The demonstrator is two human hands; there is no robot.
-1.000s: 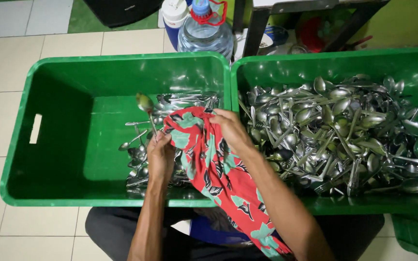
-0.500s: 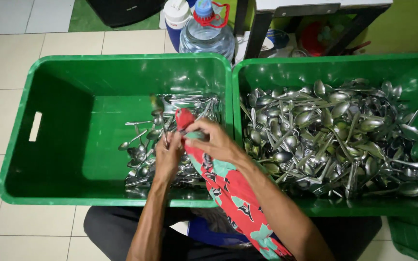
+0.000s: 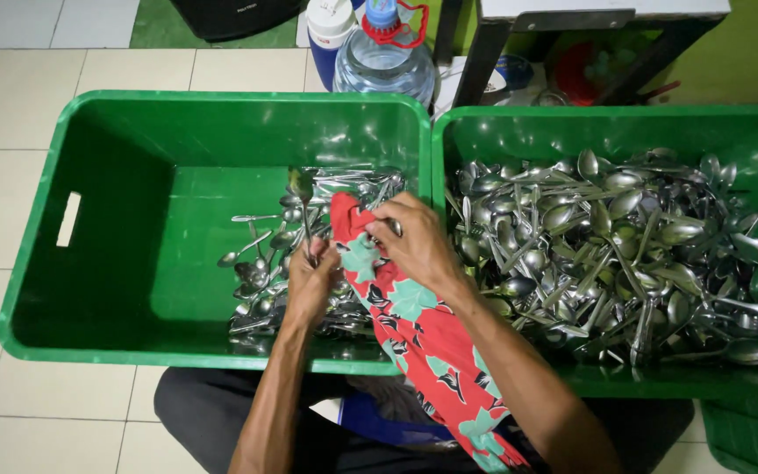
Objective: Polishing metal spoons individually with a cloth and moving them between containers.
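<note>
My left hand grips the handle of a metal spoon that stands upright over the left green crate. My right hand pinches a red floral cloth against the spoon's handle; the cloth trails back toward my lap. Under both hands lies a small heap of spoons in the left crate. The right green crate holds a large pile of spoons.
A clear water bottle with a blue cap and a white-lidded container stand behind the crates on the tiled floor. A dark table leg rises at the back. The left crate's left half is bare.
The cloth was spread wide over the spoons a second ago; it is now bunched narrow around the spoon. Both hands moved together, and the spoon now stands upright.
</note>
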